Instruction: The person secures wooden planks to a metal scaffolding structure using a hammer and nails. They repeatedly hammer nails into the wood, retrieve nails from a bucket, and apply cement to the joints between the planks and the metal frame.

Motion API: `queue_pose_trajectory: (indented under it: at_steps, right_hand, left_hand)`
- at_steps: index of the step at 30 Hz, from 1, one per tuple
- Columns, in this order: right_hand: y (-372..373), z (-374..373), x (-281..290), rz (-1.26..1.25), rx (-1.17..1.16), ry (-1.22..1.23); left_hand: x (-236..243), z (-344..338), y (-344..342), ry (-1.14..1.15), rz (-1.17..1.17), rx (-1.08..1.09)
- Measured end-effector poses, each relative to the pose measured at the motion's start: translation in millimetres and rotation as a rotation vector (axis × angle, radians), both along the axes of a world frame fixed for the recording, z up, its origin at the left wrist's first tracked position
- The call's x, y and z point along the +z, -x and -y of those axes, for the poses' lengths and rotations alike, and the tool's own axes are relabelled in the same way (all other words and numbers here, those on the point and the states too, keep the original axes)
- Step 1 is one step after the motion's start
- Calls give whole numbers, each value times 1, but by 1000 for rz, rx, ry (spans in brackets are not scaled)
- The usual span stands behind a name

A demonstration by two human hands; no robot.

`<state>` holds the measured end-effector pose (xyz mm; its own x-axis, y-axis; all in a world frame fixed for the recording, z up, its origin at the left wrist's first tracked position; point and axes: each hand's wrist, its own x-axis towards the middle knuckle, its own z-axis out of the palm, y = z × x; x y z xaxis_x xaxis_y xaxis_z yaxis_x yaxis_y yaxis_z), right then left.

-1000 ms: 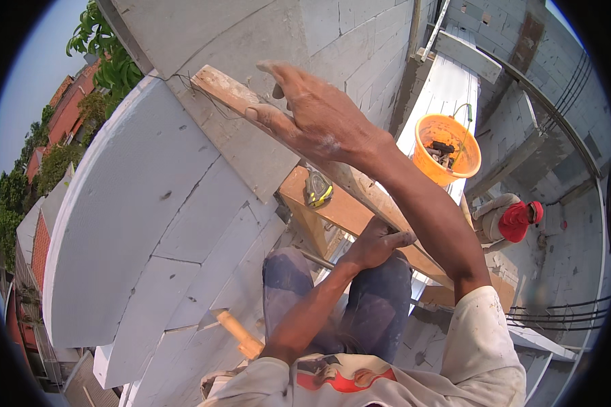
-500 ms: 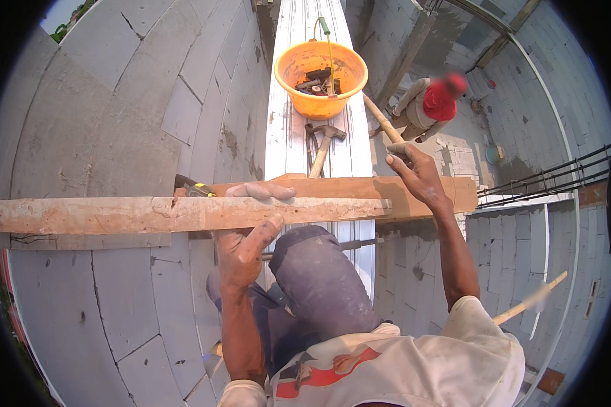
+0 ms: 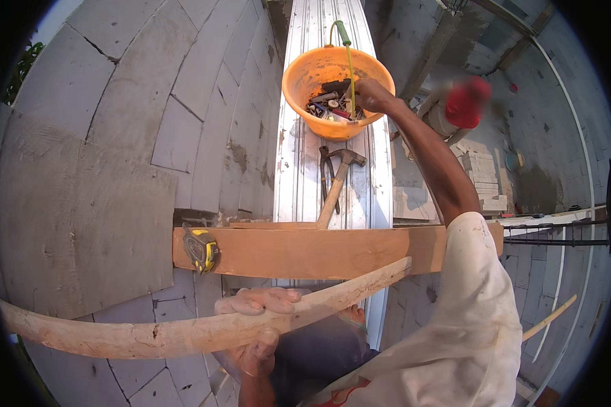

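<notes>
Over from above the brown beam (image 3: 319, 254), the right hand (image 3: 372, 95) has come to the orange bucket (image 3: 332, 130) and now dips inside its right wall. From where I stand those fingertips are lost among the contents, so I can't tell whether they grasp anything. Inside lies a jumble of small pieces (image 3: 326, 108): dark bits, pale bits, something red, and a black piece toward the back. Its wire handle, with a green grip (image 3: 343, 32), stands up. The bucket sits between the long edges of a white ribbed panel (image 3: 295, 186); nearer, a hammer (image 3: 338, 184) and pliers (image 3: 324, 169) lie side by side. Meanwhile the left hand (image 3: 251, 354) has its fingers wrapped round a wooden strip (image 3: 136, 339), slanting along the beam's near edge. A tape measure (image 3: 201, 251) rests at the beam's left end.
</notes>
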<state>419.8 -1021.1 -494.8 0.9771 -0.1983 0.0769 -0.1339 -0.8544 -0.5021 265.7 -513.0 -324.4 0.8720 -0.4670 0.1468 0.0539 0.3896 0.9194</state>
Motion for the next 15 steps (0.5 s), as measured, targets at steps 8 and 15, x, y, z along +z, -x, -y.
queue_pose_trajectory:
  at_steps: [8, 15]
  right_hand:
    - [-85, 3, -67, -267, 329, 295]
    - [-104, -6, -94, -263, 149, 404]
  left_hand:
    - [-12, 0, 1, 72, 67, -73]
    - [-38, -9, -9, 157, 138, -166]
